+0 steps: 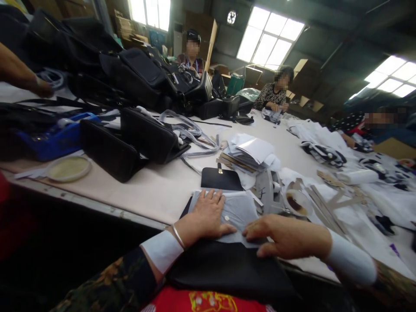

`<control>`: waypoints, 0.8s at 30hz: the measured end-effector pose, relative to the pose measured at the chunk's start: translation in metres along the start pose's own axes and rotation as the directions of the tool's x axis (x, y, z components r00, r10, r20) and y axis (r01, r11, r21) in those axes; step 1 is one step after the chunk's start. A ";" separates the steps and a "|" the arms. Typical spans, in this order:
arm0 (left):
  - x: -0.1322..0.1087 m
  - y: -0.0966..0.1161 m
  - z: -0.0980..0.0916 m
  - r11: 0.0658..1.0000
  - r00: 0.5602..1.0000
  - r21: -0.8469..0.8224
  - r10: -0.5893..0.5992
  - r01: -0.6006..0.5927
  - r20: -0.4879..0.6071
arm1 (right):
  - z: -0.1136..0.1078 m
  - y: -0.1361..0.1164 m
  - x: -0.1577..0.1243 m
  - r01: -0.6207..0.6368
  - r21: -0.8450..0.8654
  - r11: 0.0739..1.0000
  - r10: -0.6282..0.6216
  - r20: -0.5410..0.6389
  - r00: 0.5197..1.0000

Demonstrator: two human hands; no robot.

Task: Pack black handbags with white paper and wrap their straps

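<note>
A black leather bag piece (227, 268) lies at the table's front edge, overhanging toward my lap. Over its upper part is a thin pale grey sheet (238, 208) with a small white round spot on it. My left hand (208, 214) rests flat on this sheet, fingers stretched forward and thumb out to the side. At the sheet's lower right corner is my right hand (286, 236), its fingers bent and touching the sheet, the thumb apart from them near the black leather. Beyond the sheet shows a black flap (221, 178) with a small gold-coloured clasp.
Black bags (139, 73) are heaped at the back left; two stand nearer (110, 149). A round pale lid or dish (69, 168) sits by the left edge. Stacked papers (251, 149) and a tape roll (297, 201) lie ahead. Another person's arm (19, 71) reaches in; several people sit around the table.
</note>
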State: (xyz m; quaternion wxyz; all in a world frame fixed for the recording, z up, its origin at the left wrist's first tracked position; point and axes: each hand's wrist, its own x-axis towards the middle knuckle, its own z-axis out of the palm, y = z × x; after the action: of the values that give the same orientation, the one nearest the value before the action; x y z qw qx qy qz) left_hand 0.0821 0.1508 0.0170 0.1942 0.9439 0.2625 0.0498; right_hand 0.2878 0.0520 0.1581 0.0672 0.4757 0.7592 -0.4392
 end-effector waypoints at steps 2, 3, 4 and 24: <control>0.000 0.000 0.000 1.000 1.000 -0.014 -0.002 0.002 -0.002 | -0.015 -0.005 0.001 -0.063 0.072 0.995 0.056 0.096 0.994; 0.000 0.000 -0.001 1.000 1.000 -0.020 -0.004 0.004 -0.003 | -0.027 -0.004 0.008 -0.078 0.115 0.990 0.062 0.140 0.988; 0.000 0.000 -0.001 1.000 1.000 -0.023 -0.005 0.005 -0.004 | -0.040 -0.001 0.019 -0.083 0.146 0.986 0.059 0.160 0.985; 0.001 0.004 -0.007 0.999 1.000 0.041 0.002 -0.001 -0.010 | -0.096 0.051 0.132 -0.487 -0.200 0.850 0.264 -0.638 0.723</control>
State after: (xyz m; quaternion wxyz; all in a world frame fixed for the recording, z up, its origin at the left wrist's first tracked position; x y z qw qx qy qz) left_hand 0.0836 0.1505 0.0250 0.1733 0.9476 0.2637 0.0494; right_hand 0.2870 0.2180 0.1171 0.0022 0.7137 0.6929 -0.1021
